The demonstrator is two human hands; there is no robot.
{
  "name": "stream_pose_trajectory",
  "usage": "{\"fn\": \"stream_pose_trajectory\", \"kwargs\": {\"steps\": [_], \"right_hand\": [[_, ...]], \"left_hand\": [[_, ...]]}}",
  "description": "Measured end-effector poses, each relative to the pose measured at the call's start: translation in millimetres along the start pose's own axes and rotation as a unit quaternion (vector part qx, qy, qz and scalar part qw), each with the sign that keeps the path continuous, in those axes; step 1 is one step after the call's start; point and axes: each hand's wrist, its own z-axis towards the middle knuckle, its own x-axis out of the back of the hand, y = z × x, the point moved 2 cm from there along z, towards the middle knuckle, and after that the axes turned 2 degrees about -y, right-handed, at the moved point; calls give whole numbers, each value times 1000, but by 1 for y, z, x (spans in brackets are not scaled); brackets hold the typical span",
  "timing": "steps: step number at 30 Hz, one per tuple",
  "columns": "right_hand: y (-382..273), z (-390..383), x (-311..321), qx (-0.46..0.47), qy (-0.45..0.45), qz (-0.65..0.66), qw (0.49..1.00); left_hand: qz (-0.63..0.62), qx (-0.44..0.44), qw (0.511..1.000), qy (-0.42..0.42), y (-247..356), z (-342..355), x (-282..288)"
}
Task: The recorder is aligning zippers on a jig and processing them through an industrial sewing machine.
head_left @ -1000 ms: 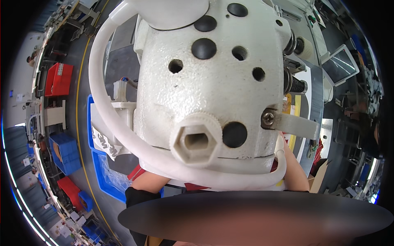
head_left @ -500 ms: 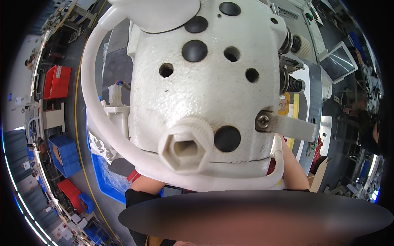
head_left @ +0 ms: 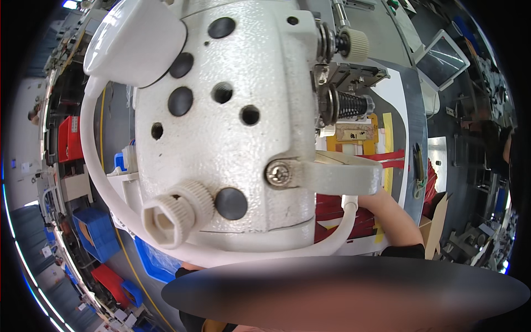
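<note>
The white head of a sewing machine (head_left: 227,160) fills the middle of the view, close up. Its grey curved lever (head_left: 343,177) juts out to the right from a screw. My right forearm (head_left: 395,218) reaches up from the lower right, and the wrist passes under that lever; the fingers are hidden behind the machine. Dark red fabric (head_left: 362,222) lies beside the wrist, and red strips (head_left: 390,159) stretch to the right farther up. Of my left arm only a sliver of skin (head_left: 192,266) shows at the lower edge; the hand is out of sight.
A white tube (head_left: 91,138) loops round the machine's left side and front. Thread tension springs (head_left: 351,104) stick out at the right. Dark-handled snips (head_left: 417,171) lie on the table's right part. A blue tray (head_left: 149,260) with clear plastic stands at the lower left.
The view has shifted, so the machine sits farther left and the fabric, yellow plate and red strips show beside it. Less of my left forearm is visible; more of the right wrist shows.
</note>
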Motion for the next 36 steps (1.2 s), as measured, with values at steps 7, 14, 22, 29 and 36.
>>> {"fn": "stream_pose_trajectory", "kwargs": {"steps": [7,14,22,29,36], "right_hand": [[1,2,-4,-18,-6,38,999],[-2,1,-3,-37,-6,86,996],[0,0,-4,45,-5,-73,996],[2,1,-4,18,-11,-39,999],[4,-2,-10,-10,-19,8,1000]], "left_hand": [[46,-31,998,0,10,1,16],[2,-57,993,101,11,-1,5],[-5,-86,993,79,-6,12,-23],[-4,-93,993,79,-24,11,-42],[-8,-90,991,99,-38,6,-63]]}}
